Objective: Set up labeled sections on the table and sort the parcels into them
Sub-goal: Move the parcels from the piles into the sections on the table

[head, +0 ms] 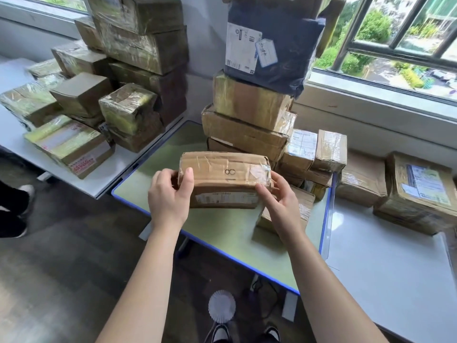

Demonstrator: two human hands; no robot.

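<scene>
We record the table (222, 243) as pale green with a blue rim. Over its middle, the cardboard parcel (222, 179) is tan under glossy clear tape, bearing a black figure-eight mark (229, 172) and a white label strip (226, 198). At the table's far side, a navy bag (284, 45) carries a white, black-printed shipping label (241, 49). Left of the table, wrapped boxes (128, 107) show yellow-green film.

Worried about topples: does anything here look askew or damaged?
Yes. The dark blue plastic mailer bag tops the tall stack of brown cardboard boxes, overhanging its right side; those boxes look dented and misaligned.
</scene>
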